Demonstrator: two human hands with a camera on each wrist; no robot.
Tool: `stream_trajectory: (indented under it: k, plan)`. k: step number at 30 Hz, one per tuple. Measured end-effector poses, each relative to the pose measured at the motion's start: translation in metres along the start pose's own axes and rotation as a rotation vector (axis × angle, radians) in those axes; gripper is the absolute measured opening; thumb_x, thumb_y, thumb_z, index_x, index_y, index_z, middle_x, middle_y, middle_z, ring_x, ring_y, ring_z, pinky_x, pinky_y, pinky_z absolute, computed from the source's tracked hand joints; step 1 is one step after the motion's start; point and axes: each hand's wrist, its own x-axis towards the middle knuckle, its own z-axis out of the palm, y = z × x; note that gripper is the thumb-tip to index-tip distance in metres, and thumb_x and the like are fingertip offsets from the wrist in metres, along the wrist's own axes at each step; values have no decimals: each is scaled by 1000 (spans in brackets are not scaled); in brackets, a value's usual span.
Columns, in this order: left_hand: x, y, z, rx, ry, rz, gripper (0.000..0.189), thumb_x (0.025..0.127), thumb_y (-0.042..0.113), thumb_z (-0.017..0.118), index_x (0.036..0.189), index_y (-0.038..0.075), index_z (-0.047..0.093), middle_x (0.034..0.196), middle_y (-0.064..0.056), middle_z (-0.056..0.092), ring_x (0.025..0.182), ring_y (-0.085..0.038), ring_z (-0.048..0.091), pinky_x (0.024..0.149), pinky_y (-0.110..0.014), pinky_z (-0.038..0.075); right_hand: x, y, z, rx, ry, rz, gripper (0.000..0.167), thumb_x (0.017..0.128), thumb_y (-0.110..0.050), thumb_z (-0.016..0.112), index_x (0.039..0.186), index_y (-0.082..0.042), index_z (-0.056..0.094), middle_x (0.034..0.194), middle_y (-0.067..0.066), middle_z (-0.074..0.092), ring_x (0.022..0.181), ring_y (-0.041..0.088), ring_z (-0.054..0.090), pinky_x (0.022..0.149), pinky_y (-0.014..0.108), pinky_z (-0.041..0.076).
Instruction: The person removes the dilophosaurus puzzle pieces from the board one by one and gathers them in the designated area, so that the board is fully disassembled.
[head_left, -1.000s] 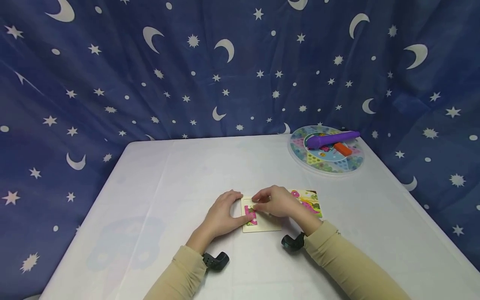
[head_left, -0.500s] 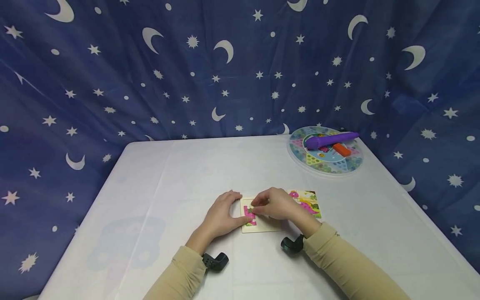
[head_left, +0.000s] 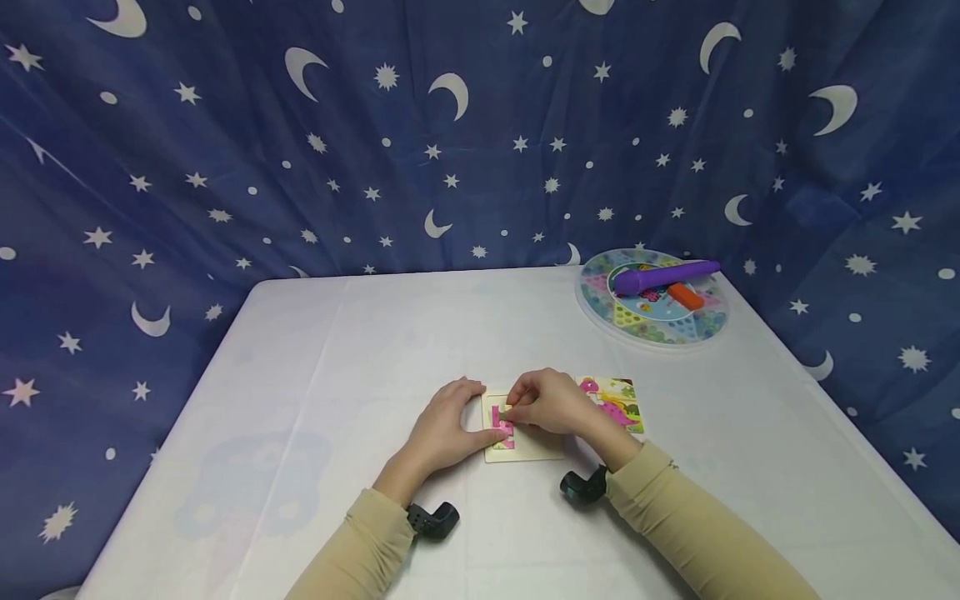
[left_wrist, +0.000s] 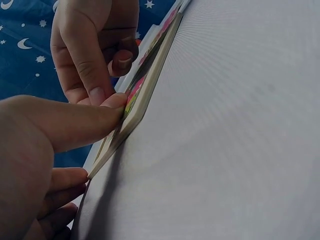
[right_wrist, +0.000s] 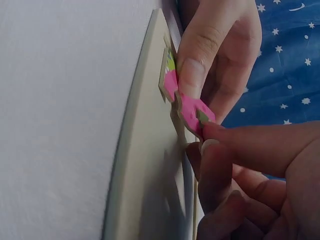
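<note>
A shallow wooden puzzle tray (head_left: 536, 450) lies on the table in front of me. My left hand (head_left: 444, 425) rests at its left side, fingers along the outer edge. The left thumb reaches over the rim and presses a pink and green puzzle piece (right_wrist: 171, 80) inside the tray. My right hand (head_left: 551, 404) pinches a second puzzle piece (right_wrist: 195, 112), pink with a green patch, between thumb and index finger. In the right wrist view this piece tilts up from the tray, its lower edge right at the piece under the left thumb.
Just right of the tray, partly behind my right hand, are picture puzzle pieces (head_left: 618, 408) with a pink dinosaur. At the back right, a round patterned game board (head_left: 626, 325) carries a purple microphone-shaped toy (head_left: 663, 278) and an orange block (head_left: 686, 297). A starry blue curtain (head_left: 375, 142) hangs behind.
The pink pieces have shifted slightly to the right within the tray. Both hands stay almost where they were, with the right fingertips moving only a little.
</note>
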Motion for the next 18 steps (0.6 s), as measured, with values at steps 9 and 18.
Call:
stream_trajectory:
  k: [9,18]
  plan:
    - [0,2,-2,1,1,-5,80,80,56,83,139,8,59,149,-12,52,147,-32,36,120,-51,33,-3,1,8,-22,73,-71,17,88,-19,83,86,-17,66,75,-5,62,66,13,57,61,28,50]
    - [1,2,-2,-16,-9,2,78,80,52,85,139,7,59,148,-11,53,147,-32,36,120,-51,33,-1,5,13,34,77,-71,10,92,-14,79,92,-15,68,79,-4,62,73,14,57,68,28,50]
